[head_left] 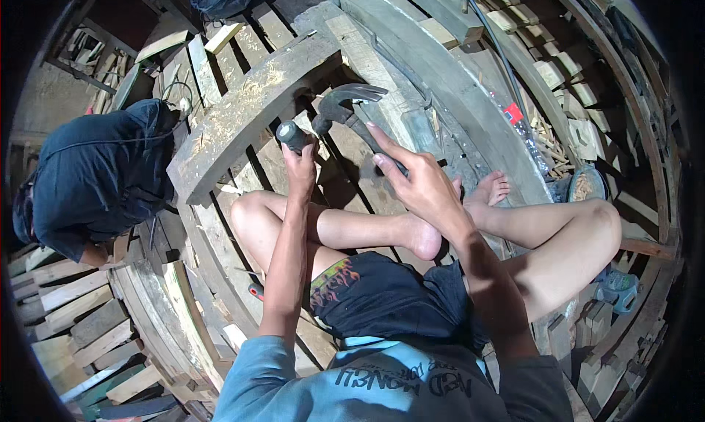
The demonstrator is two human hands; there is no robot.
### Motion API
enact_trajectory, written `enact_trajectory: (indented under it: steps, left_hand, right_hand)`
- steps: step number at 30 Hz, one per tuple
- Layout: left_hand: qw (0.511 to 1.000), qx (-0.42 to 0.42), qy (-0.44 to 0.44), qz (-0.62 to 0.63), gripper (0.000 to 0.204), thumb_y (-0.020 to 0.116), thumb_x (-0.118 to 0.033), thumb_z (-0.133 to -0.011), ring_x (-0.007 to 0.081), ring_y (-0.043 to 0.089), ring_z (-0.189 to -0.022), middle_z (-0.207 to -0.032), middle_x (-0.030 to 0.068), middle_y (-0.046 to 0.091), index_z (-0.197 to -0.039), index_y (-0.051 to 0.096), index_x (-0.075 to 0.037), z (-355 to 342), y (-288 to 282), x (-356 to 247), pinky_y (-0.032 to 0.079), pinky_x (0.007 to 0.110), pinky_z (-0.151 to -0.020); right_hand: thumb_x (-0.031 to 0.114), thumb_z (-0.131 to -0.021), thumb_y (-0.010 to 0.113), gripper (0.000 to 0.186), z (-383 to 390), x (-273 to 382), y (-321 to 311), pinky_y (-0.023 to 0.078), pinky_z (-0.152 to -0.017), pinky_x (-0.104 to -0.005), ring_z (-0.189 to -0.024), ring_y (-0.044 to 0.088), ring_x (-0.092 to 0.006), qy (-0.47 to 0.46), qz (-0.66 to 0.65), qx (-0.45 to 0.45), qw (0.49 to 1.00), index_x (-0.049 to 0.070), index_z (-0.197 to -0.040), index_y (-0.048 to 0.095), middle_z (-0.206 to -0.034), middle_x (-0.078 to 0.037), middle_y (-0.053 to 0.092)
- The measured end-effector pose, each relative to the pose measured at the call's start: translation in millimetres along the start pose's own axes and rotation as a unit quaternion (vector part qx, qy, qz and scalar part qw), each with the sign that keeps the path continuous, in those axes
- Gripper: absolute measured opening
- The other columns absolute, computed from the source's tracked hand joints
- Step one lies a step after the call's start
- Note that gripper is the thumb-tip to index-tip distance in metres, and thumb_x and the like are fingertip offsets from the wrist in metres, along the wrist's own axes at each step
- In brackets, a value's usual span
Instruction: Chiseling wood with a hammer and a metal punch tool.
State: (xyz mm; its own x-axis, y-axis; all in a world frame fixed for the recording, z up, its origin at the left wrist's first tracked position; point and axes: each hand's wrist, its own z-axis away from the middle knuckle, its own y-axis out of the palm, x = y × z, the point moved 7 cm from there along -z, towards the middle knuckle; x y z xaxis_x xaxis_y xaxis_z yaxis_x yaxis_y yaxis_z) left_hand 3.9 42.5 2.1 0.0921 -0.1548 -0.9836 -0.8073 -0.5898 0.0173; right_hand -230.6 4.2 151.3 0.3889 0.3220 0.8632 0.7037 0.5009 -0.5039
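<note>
A person sits with bare legs bent on a slatted wooden floor [242,264], seen from above; clock directions run from the middle of the view. At 10 o'clock, the left hand [299,171] is closed around a dark, cylindrical tool handle [293,137] with a pale round end facing up; the tool's other end cannot be made out. Toward 2 to 3 o'clock, the right hand [420,181] grips the dark handle of a grey metal claw hammer [344,105], one finger stretched along it. The hammer's head is at 12 o'clock, claw pointing toward 1, its striking end just beside the upright tool handle; whether they touch is unclear.

Beyond the left hand, toward 10 to 11 o'clock, lies a thick, curved brown wooden beam [242,108] strewn with pale shavings. A long, curved grey timber [481,106] sweeps past at 1 to 2 o'clock. At 9 o'clock, a co-worker in dark clothing [103,172] bends over. Between 7 and 8 o'clock, a red-and-black handle [255,291] lies near the person's left forearm.
</note>
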Motion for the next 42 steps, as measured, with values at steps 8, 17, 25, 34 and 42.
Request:
enact_trajectory:
  steps: [8,17,25,34,42]
  left_hand:
    - [0.999,0.015,-0.028,-0.004,0.036,0.057,-0.01,-0.085,0.0125,0.05,-0.08,-0.094,0.0033,0.053,-0.118,0.045,-0.003,6,18,-19,0.044,0.027,-0.074]
    - [0.999,0.016,0.03,-0.031,0.034,0.062,-0.012,-0.087,0.0152,0.052,-0.084,-0.094,0.0052,0.055,-0.116,0.048,-0.003,2,14,-10,0.045,0.029,-0.077]
    - [0.998,0.053,0.029,-0.024,0.037,0.057,-0.01,-0.088,0.0161,0.055,-0.086,-0.099,0.0067,0.055,-0.121,0.045,-0.002,2,17,0,0.047,0.029,-0.075]
    - [0.999,0.006,0.036,-0.012,0.033,0.062,-0.004,-0.082,0.0134,0.053,-0.081,-0.091,0.0033,0.054,-0.111,0.047,-0.003,3,17,-22,0.045,0.027,-0.075]
    - [0.997,0.024,0.066,-0.007,0.028,0.061,-0.006,-0.083,0.013,0.052,-0.076,-0.089,0.0031,0.054,-0.107,0.048,-0.002,2,19,-23,0.045,0.027,-0.068]
  right_hand:
    - [0.019,-0.091,0.052,0.044,-12,36,-10,0.048,-0.084,-0.0397,-0.102,0.058,-0.0377,0.011,0.056,0.047,0.997,0.025,-0.134,0.046,-0.115,-0.017,0.06]
    - [0.018,-0.091,0.053,0.035,-24,91,-32,0.048,-0.054,-0.0437,-0.062,0.061,-0.0377,-0.162,0.048,-0.035,0.985,0.019,-0.125,0.056,-0.072,-0.021,0.061]
    - [0.016,-0.089,0.053,0.051,-19,65,0,0.05,-0.053,-0.0467,-0.058,0.061,-0.0387,-0.142,0.179,0.052,0.972,0.028,-0.138,0.04,-0.063,-0.02,0.059]
    - [0.015,-0.09,0.055,0.036,-28,110,-29,0.052,-0.068,-0.0358,-0.083,0.065,-0.0355,-0.172,0.0,-0.05,0.984,0.011,-0.127,0.055,-0.104,-0.019,0.064]
    - [0.012,-0.089,0.056,0.04,-20,110,-36,0.052,-0.071,-0.0348,-0.087,0.067,-0.0317,-0.228,-0.059,-0.113,0.965,0.011,-0.129,0.053,-0.108,-0.018,0.064]
